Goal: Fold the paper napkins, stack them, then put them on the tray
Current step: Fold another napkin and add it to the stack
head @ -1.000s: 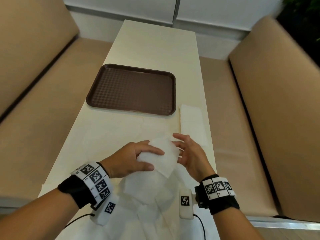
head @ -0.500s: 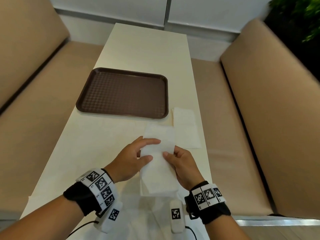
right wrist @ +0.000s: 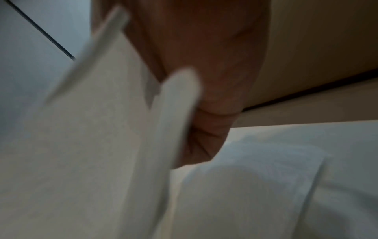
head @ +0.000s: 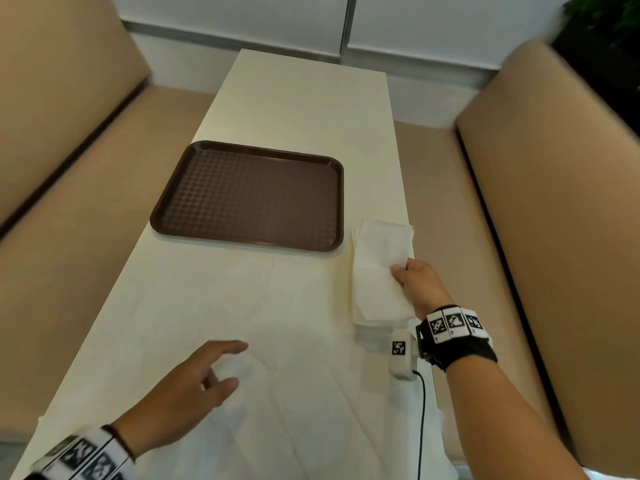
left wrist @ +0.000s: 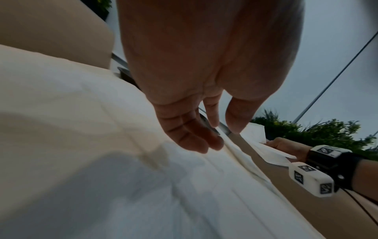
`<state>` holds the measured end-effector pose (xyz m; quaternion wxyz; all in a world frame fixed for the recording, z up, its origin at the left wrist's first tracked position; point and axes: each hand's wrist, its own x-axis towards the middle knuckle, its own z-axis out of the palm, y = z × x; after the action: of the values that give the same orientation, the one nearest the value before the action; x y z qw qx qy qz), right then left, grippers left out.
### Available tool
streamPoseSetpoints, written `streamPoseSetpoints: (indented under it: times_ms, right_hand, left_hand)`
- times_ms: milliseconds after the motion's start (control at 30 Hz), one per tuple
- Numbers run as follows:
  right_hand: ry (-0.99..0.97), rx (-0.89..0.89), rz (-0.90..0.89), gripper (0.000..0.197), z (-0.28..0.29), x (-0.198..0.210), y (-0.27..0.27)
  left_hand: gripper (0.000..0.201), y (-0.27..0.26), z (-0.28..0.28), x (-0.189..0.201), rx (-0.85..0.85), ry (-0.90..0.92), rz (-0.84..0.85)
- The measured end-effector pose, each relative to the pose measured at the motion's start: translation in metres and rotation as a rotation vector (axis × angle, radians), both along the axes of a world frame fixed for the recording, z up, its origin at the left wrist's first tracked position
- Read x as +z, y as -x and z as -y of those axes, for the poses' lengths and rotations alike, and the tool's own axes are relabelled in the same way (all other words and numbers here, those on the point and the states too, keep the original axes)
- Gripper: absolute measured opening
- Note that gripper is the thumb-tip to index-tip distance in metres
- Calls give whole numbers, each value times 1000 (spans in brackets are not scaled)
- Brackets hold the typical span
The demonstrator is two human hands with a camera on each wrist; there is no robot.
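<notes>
Reaching over unfolded napkins (head: pixel 263 410) at near tabletop (head: pixel 214 306) edge, your left hand (head: pixel 183 393) hovers relaxed, empty. Right hand (head: pixel 420 285) pinches folded napkin (head: pixel 375 268) above stack (head: pixel 360 315). Tray (head: pixel 249 197) beyond. Paper likely light, floppy: take by folded edge.

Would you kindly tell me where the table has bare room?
Bare: the tray floor and the table beyond it. Crowded: the near end under unfolded napkins, and the right edge, where the right hand holds a folded napkin.
</notes>
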<state>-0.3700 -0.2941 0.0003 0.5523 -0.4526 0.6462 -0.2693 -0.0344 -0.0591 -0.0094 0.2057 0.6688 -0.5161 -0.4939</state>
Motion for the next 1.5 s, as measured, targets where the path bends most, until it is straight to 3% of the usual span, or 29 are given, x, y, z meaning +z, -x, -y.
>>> streamPoseSetpoints:
  times_ms: [167, 500, 600, 700, 867, 967, 1100, 1300, 1500]
  right_hand:
    - [-20, 21, -93, 17, 36, -21, 5]
    - [49, 116, -450, 30, 58, -29, 7]
    - [64, 157, -553, 24, 59, -32, 6]
    - [74, 144, -548, 15, 57, -30, 3]
    - [152, 92, -711, 68, 44, -16, -5]
    - [263, 306, -826, 76, 29, -15, -17]
    - [202, 655, -916, 67, 20, -31, -35]
    - [97, 789, -966, 65, 19, -46, -45]
    - [143, 677, -874, 70, 4, -19, -48]
  left_hand:
    - [41, -10, -21, 1, 35, -87, 27]
    - [43, -9, -28, 1, 45, -145, 28]
    - [40, -8, -28, 1, 33, -155, 48]
    - [40, -5, -24, 4, 11, -143, 79]
    - [43, -5, -26, 10, -15, -99, 121]
    - [37, -8, -28, 13, -21, -58, 132]
    - [29, -12, -30, 15, -77, -10, 208]
    - [17, 1, -35, 6, -120, 15, 331]
    - [78, 57, -14, -6, -196, 56, 512]
